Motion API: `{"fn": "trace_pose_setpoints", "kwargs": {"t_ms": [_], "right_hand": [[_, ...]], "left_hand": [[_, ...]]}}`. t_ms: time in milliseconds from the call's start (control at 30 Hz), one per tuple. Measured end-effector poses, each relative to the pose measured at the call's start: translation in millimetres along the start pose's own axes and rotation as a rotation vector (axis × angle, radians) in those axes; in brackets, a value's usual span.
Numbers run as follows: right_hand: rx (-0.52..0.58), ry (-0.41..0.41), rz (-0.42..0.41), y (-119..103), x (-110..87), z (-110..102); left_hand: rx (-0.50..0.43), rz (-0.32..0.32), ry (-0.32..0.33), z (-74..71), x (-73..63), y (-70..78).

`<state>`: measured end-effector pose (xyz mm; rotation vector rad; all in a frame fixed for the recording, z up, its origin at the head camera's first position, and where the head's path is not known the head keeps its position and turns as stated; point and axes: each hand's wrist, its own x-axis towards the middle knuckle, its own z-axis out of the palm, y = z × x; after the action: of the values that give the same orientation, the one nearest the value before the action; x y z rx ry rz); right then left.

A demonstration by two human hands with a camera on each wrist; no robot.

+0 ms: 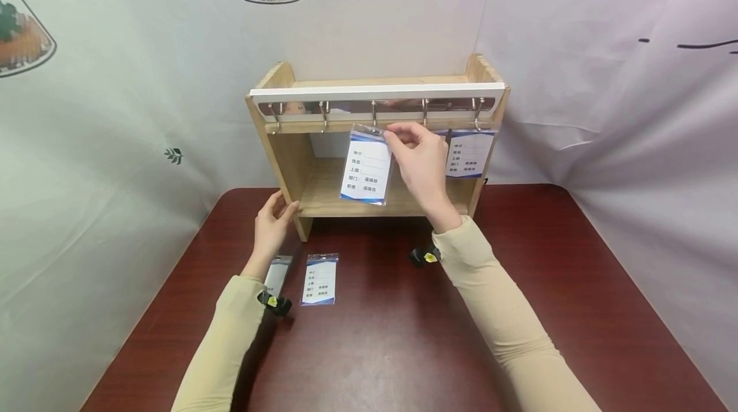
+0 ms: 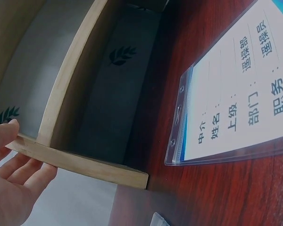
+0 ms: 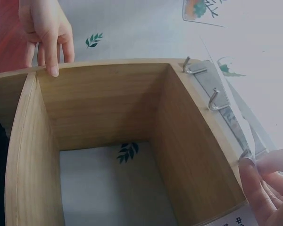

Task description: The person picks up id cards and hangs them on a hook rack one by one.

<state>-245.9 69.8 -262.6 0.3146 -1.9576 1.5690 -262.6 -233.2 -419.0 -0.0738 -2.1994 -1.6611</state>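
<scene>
My right hand [image 1: 423, 159] pinches a clear plastic badge holder [image 1: 366, 168] by its top corner, just below the middle hook [image 1: 373, 114] of the shelf's hook rail. The white card inside has blue bands and printed lines. In the right wrist view this badge holder [image 3: 240, 110] shows nearly edge-on, close to the hooks. My left hand [image 1: 272, 223] grips the lower left side panel of the small wooden shelf [image 1: 288, 162]. The left wrist view shows that hand [image 2: 16, 176] with its thumb and fingers on either side of the panel's edge.
Another badge holder [image 1: 471, 154] hangs at the rail's right end; one beside it is mostly hidden behind my right hand. On the dark red table [image 1: 375, 348] lie a badge holder [image 1: 319, 280] and another badge holder [image 1: 278, 274], partly covered by my left wrist.
</scene>
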Motion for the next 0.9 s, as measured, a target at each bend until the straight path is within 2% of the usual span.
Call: {"fn": "trace_pose_setpoints", "kwargs": {"t_ms": [533, 900], "right_hand": [[-0.086, 0.028, -0.057, -4.3, 0.5, 2.7], [-0.086, 0.036, -0.094, 2.1, -4.4, 3.0]], "left_hand": [[0.007, 0.011, 0.0, 0.1, 1.7, 1.4], [0.001, 0.01, 0.001, 1.2, -1.2, -0.9]]}}
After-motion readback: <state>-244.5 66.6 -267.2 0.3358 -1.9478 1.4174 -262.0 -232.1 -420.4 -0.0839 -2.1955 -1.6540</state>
